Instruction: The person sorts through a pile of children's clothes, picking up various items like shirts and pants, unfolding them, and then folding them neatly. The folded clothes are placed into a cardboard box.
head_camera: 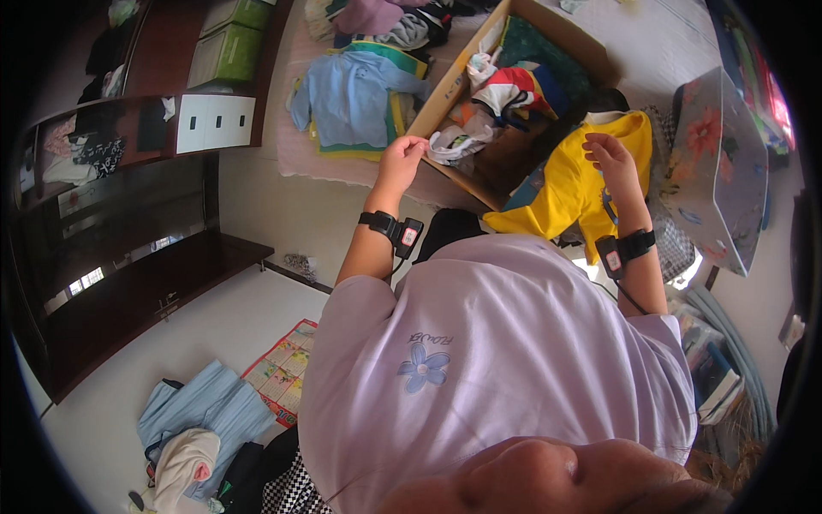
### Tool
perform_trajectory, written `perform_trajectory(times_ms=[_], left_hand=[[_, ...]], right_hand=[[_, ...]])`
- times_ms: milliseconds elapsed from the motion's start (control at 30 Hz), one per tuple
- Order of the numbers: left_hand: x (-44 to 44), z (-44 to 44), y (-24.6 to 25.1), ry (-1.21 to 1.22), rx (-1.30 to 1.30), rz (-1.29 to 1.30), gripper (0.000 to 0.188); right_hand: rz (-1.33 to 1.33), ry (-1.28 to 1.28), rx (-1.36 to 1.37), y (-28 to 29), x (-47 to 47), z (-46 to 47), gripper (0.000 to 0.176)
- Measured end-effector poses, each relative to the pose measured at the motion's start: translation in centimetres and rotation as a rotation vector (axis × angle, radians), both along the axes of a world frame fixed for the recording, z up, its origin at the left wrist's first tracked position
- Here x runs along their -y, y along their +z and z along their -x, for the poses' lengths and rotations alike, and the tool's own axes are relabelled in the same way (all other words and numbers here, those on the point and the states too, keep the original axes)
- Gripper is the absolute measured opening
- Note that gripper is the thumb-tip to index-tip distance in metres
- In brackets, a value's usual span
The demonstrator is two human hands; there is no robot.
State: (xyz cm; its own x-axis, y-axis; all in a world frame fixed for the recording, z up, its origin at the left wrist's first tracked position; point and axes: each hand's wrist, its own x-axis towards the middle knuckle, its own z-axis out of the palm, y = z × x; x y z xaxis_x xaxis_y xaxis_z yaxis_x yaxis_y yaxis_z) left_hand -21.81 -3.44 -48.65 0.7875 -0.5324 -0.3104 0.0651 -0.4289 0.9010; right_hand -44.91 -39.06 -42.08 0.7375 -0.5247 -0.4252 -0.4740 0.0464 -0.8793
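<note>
My left hand (406, 154), thumb and fingertips pinched together, is at the near left edge of an open cardboard box (443, 96), beside a white cloth item (459, 144); whether it grips the cloth cannot be told. Over a yellow long-sleeved top (565, 180) is my right hand (609, 157), its fingers curled; a hold on the fabric is not clear. The yellow top lies across the box's right side, a dark item above its collar. Inside the box are a red, white and blue garment (514, 90) and dark green material (539, 54).
Left of the box, a light blue top (350, 96) lies on a green and yellow garment. A floral-patterned panel or box (713, 167) stands at right. A dark wooden cabinet (154, 276) fills the left side. Clothes, including blue striped fabric (205, 417), lie at lower left.
</note>
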Motion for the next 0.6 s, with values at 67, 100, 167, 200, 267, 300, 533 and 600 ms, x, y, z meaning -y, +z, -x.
perform_trajectory(times_ms=[67, 100, 167, 200, 267, 300, 533, 600], left_hand=[[-2.7, -1.7, -0.3, 0.133, -0.116, 0.048, 0.016], [-4.1, -2.7, -0.7, 0.140, -0.089, 0.025, 0.016], [-7.1, -5.5, -1.2, 0.158, -0.076, -0.042, 0.016], [-8.4, -7.2, -1.6, 0.153, -0.055, -0.075, 0.016], [-10.5, -11.2, -1.9, 0.134, 0.010, -0.091, 0.016], [-11.4, -13.4, -2.0, 0.135, 0.015, -0.112, 0.015], [-15.0, -26.5, -3.1, -0.040, 0.090, -0.274, 0.020], [-15.8, -29.1, -5.1, -0.047, 0.074, -0.260, 0.022]], right_hand=[[-0.064, 0.070, 0.053, -0.3, -1.8, -2.6, 0.024], [-0.089, 0.097, 0.066, -0.4, -2.8, -4.2, 0.023], [-0.116, 0.179, 0.103, -1.0, -5.4, -8.1, 0.023], [-0.115, 0.200, 0.103, -1.5, -6.9, -10.2, 0.023], [-0.073, 0.263, 0.117, -2.5, -10.3, -14.7, 0.024], [-0.055, 0.282, 0.098, -3.1, -12.1, -17.0, 0.024], [0.216, 0.453, 0.055, -5.9, -22.9, -34.2, 0.033], [0.436, 0.524, 0.061, -6.7, -24.1, -37.6, 0.035]])
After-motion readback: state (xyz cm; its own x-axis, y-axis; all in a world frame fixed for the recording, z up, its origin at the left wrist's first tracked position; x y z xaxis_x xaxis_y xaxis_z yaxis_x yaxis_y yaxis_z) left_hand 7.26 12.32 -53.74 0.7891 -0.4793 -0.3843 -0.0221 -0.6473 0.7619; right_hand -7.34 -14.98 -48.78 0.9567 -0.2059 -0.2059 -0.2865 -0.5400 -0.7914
